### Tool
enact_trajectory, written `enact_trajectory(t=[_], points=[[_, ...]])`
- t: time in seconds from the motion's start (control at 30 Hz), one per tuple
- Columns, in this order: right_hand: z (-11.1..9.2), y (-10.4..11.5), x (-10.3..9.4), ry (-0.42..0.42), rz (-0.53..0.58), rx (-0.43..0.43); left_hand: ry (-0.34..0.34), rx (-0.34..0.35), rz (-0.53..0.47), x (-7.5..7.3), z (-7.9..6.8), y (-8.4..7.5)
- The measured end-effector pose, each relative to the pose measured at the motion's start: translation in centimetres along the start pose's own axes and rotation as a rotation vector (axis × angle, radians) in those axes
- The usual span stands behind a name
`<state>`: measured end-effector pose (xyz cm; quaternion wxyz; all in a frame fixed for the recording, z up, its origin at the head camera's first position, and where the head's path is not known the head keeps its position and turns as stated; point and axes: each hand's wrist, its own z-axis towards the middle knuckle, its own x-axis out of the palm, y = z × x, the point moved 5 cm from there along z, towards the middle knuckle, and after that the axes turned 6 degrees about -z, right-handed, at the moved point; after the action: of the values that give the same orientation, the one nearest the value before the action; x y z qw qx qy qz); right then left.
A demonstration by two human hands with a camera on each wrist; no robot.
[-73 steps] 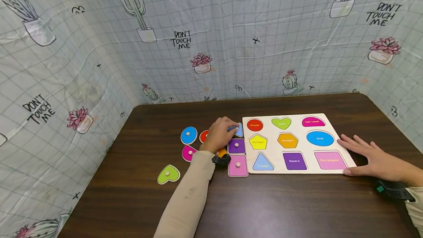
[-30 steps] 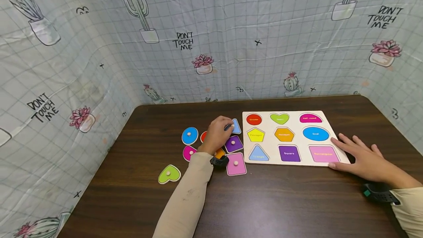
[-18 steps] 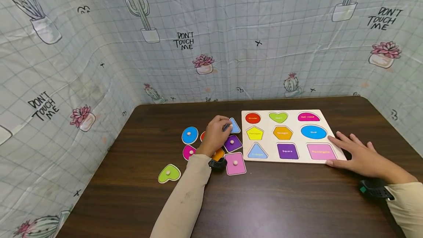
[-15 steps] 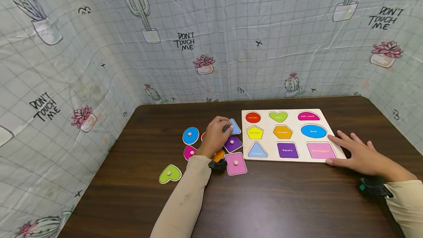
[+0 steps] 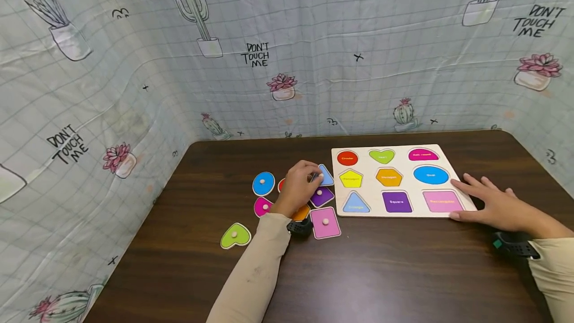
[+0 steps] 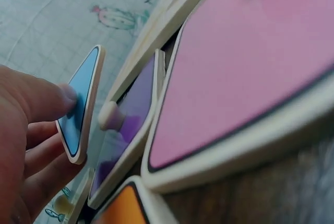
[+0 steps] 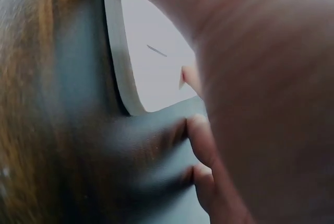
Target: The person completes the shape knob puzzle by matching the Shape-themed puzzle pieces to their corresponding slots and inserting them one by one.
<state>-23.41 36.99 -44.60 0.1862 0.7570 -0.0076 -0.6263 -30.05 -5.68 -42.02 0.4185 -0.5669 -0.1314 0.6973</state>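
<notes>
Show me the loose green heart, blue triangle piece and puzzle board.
Loose green heart [image 5: 234,235], head view: knob.
Blue triangle piece [image 6: 74,125], left wrist view: blue face.
Puzzle board [image 5: 375,201], head view: bare surface.

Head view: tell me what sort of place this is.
Probably a makeshift, screened-off tabletop workspace: a cactus-print sheet hangs behind and beside a dark wood-grain table, which bears a shape-puzzle board.
</notes>
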Motion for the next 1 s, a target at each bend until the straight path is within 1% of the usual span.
enact_trajectory(t=[0.1, 0.33, 0.47, 0.6, 0.7, 0.9, 1.0], points=[[0.0, 0.2, -0.1, -0.014, -0.006, -0.004, 0.002, -0.018, -0.012, 0.0, -0.1, -0.1], [-0.3, 0.4, -0.2, -0.028, -0.017, 0.012, 0.051, -0.034, -0.083, 0.2, -0.3, -0.4], [-0.3, 0.4, -0.1, -0.029, -0.020, 0.015, 0.057, -0.033, -0.118, 0.2, -0.3, -0.6], [-0.2, 0.4, 0.0, -0.033, -0.017, 0.010, 0.059, -0.048, -0.139, 0.2, -0.5, -0.8], [-0.2, 0.3, 0.2, -0.036, -0.017, 0.010, 0.060, -0.044, -0.139, 0.2, -0.6, -0.9], [-0.4, 0.1, 0.3, -0.039, -0.013, 0.016, 0.061, -0.011, -0.161, 0.4, -0.4, -1.2], [-0.5, 0.1, 0.2, -0.043, -0.009, 0.012, 0.065, -0.016, -0.165, 0.5, -0.5, -1.3]])
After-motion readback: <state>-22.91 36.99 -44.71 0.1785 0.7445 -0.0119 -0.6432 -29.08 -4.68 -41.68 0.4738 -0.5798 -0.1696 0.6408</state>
